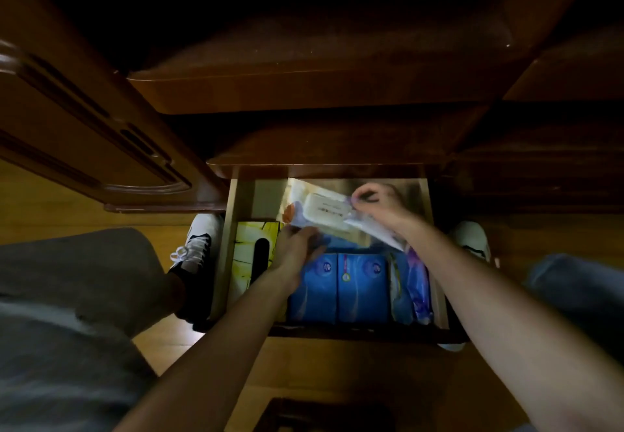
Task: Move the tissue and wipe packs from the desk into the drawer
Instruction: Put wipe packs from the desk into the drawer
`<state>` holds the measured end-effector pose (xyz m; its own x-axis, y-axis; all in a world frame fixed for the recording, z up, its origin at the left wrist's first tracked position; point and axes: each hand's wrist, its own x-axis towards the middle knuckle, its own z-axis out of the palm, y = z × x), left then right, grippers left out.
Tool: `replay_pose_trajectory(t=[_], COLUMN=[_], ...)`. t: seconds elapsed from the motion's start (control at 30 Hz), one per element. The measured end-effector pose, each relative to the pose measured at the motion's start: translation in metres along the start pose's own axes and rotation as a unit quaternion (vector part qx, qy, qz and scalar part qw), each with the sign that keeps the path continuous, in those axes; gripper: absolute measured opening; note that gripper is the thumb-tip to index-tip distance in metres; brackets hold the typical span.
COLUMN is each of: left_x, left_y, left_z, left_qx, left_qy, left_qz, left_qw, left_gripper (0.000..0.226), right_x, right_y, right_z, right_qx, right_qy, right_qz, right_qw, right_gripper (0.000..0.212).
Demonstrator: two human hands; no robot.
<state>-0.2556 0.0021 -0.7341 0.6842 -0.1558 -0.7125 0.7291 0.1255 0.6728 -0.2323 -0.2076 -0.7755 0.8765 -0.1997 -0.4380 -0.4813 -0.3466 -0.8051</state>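
A pale wipe pack (326, 210) with a white flip lid hangs tilted over the back of the open wooden drawer (227, 256). My left hand (297, 246) grips its near left end from below. My right hand (378, 205) pinches its right end. Inside the drawer, two blue tissue packs (337, 289) lie side by side at the front, a yellow tissue box (251, 246) with a dark slot sits at the left, and a blue and purple pack (417, 289) stands along the right wall.
The dark wooden desk (320, 94) overhangs the drawer's back. A carved cabinet door (84, 134) stands at the left. My white shoes (199, 239) flank the drawer on the wooden floor, and my knees fill both lower corners.
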Motion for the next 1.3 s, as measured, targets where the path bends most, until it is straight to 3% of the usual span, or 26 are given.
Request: replay_pose_trajectory(t=[0.1,0.2,0.33,0.43,0.53,0.6,0.7,0.77,0.87,1.03,1.3], left_x=[0.01,0.013,0.008,0.009,0.012,0.013,0.014,0.014,0.016,0.019,0.02], left_y=[0.002,0.001,-0.005,-0.012,-0.016,-0.012,-0.009,-0.01,-0.013,-0.019,-0.019], left_z=[-0.02,-0.043,-0.071,-0.085,-0.09,-0.09,-0.093,-0.094,-0.095,-0.097,-0.099], left_qx=[0.06,0.23,0.503,0.628,0.696,0.69,0.686,0.69,0.689,0.697,0.709], left_qy=[0.152,0.228,0.182,0.118,0.094,0.106,0.11,0.103,0.104,0.108,0.094], left_qz=[0.047,0.141,0.283,0.23,0.205,0.219,0.234,0.227,0.219,0.222,0.211], left_qw=[0.985,0.936,0.796,0.734,0.682,0.681,0.681,0.679,0.683,0.673,0.666], left_gripper=[0.024,0.02,0.028,0.056,0.067,0.062,0.058,0.061,0.065,0.068,0.072], right_x=[0.013,0.017,0.021,0.024,0.025,0.027,0.023,0.022,0.026,0.02,0.006], right_y=[0.01,0.019,0.019,0.014,0.006,0.001,-0.006,-0.008,-0.003,0.021,0.003], right_z=[-0.01,-0.003,0.026,0.035,0.034,0.04,0.061,0.07,0.066,0.054,0.069], right_qx=[-0.134,-0.346,-0.422,-0.484,-0.475,-0.414,-0.24,-0.277,-0.403,-0.358,-0.396], right_qy=[0.053,0.063,-0.004,0.018,0.095,0.08,-0.063,-0.122,-0.11,-0.166,-0.135], right_qz=[-0.026,-0.045,-0.036,-0.019,-0.074,-0.102,-0.092,-0.126,-0.17,-0.11,-0.107], right_qw=[0.989,0.935,0.906,0.875,0.872,0.901,0.965,0.945,0.893,0.912,0.902], right_gripper=[0.01,0.016,0.022,0.025,0.023,0.026,0.031,0.044,0.062,0.069,0.068])
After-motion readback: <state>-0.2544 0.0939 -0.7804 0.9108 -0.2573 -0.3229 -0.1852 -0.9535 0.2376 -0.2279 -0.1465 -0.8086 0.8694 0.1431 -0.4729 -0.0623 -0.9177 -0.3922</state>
